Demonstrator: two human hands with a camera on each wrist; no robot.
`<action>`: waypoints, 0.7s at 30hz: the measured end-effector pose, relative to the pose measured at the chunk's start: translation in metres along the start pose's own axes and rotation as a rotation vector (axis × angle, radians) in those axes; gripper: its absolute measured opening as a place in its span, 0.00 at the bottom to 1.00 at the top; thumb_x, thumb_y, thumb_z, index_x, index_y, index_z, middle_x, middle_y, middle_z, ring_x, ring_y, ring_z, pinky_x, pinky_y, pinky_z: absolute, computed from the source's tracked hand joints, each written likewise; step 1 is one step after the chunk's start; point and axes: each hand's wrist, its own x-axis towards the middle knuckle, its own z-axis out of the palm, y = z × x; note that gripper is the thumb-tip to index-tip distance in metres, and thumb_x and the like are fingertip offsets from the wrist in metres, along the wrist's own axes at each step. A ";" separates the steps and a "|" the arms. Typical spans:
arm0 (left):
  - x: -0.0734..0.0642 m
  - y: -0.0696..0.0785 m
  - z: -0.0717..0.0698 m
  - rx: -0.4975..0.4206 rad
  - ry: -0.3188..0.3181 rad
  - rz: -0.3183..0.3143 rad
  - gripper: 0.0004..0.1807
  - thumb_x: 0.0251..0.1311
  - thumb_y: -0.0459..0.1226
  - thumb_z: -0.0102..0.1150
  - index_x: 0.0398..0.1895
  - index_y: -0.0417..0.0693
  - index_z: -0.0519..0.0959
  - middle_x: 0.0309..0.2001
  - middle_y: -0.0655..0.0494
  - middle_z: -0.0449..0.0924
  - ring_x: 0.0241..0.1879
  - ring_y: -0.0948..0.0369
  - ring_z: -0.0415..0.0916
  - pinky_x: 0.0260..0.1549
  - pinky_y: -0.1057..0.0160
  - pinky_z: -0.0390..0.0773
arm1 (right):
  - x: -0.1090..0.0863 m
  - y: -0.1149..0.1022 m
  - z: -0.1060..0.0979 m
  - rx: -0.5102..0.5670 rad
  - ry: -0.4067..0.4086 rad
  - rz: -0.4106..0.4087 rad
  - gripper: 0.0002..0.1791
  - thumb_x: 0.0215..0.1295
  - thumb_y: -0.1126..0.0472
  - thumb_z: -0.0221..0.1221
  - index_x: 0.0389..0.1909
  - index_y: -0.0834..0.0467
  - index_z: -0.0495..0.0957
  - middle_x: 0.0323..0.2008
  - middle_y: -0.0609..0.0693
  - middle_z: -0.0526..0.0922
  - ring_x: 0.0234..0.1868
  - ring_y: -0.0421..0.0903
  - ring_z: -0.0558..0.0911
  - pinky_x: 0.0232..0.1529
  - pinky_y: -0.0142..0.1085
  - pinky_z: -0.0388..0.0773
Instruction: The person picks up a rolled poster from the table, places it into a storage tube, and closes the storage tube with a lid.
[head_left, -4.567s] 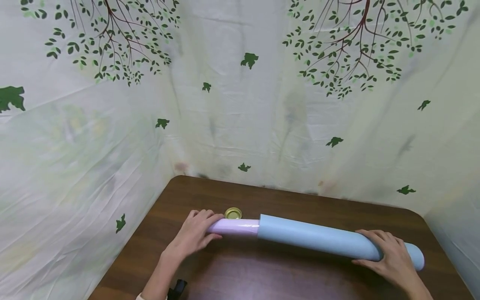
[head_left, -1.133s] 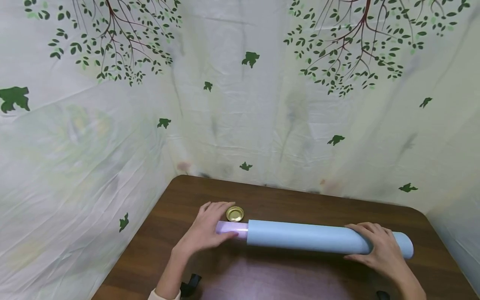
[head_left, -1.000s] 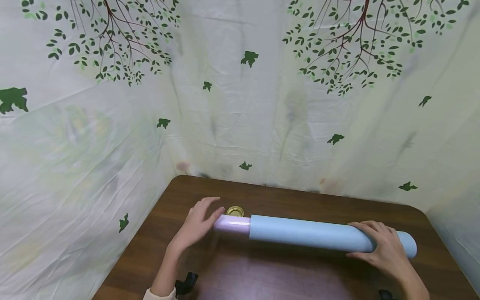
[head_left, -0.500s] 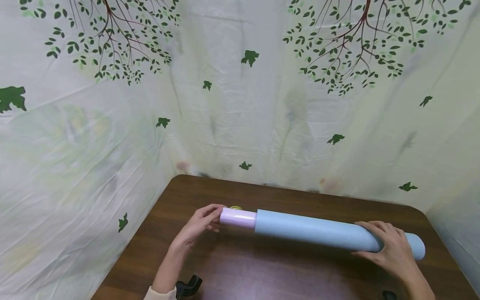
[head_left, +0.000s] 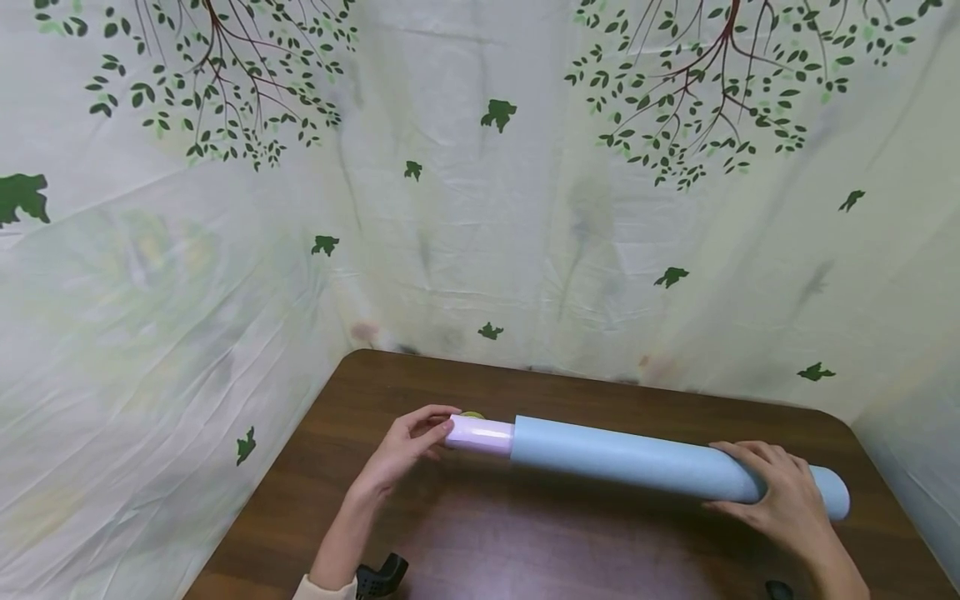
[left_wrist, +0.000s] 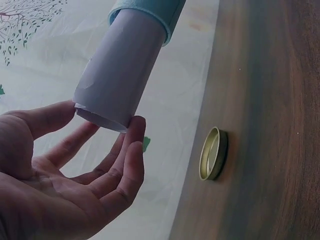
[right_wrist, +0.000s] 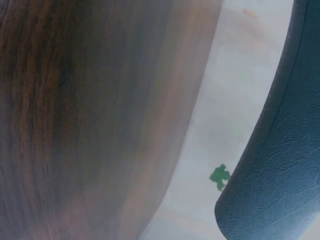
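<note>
A light blue tube (head_left: 622,454) is held above the table, its right end slightly lower. My right hand (head_left: 780,496) grips it near that end; the right wrist view has the tube's textured blue side (right_wrist: 280,150) but not the hand. Out of the tube's left end sticks a lilac paper roll (head_left: 483,435), rolled in overlapping layers and hollow at its mouth. My left hand (head_left: 405,446) pinches the rim of the paper roll (left_wrist: 117,75), thumb on one side and fingertips on the other.
A gold jar lid (left_wrist: 212,154) lies on the brown wooden table (head_left: 540,533), mostly hidden behind the roll in the head view. Black devices (head_left: 382,575) sit by the wrists. A leaf-patterned cloth (head_left: 525,208) hangs behind and at the sides.
Less of the paper roll sticks out than several seconds ago. My left hand has gone from around the roll, off it briefly, to pinching its end. The tube has shifted slightly.
</note>
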 end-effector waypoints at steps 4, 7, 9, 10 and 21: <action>0.001 0.000 0.002 -0.003 0.020 0.003 0.22 0.72 0.40 0.62 0.64 0.39 0.79 0.58 0.40 0.82 0.42 0.64 0.81 0.46 0.56 0.82 | 0.000 -0.001 0.000 -0.006 -0.006 0.001 0.51 0.20 0.45 0.87 0.58 0.45 0.83 0.46 0.51 0.83 0.47 0.49 0.74 0.46 0.51 0.61; 0.001 0.000 0.003 -0.009 0.017 0.010 0.22 0.72 0.40 0.63 0.64 0.39 0.78 0.58 0.39 0.82 0.42 0.65 0.81 0.46 0.59 0.82 | -0.001 -0.001 0.001 -0.007 -0.006 0.003 0.51 0.20 0.45 0.86 0.58 0.45 0.83 0.46 0.51 0.83 0.47 0.49 0.74 0.46 0.51 0.61; 0.001 0.001 0.004 -0.013 0.017 0.015 0.23 0.71 0.39 0.63 0.64 0.38 0.78 0.58 0.39 0.81 0.42 0.65 0.82 0.45 0.61 0.82 | -0.001 -0.001 0.001 -0.005 -0.003 0.004 0.51 0.20 0.46 0.87 0.58 0.45 0.83 0.46 0.51 0.83 0.47 0.50 0.74 0.46 0.52 0.61; 0.001 0.001 0.004 -0.013 0.016 0.018 0.22 0.71 0.39 0.64 0.64 0.38 0.78 0.58 0.39 0.81 0.42 0.65 0.82 0.46 0.61 0.82 | -0.001 -0.001 0.001 -0.003 -0.001 0.004 0.51 0.19 0.46 0.87 0.57 0.46 0.83 0.46 0.51 0.83 0.47 0.50 0.74 0.46 0.52 0.61; 0.001 0.001 0.012 -0.007 -0.010 0.063 0.21 0.69 0.39 0.66 0.62 0.41 0.80 0.58 0.41 0.82 0.46 0.61 0.83 0.50 0.56 0.82 | 0.002 -0.002 0.004 0.013 0.033 -0.012 0.50 0.17 0.48 0.87 0.56 0.46 0.84 0.45 0.51 0.84 0.48 0.45 0.74 0.46 0.51 0.61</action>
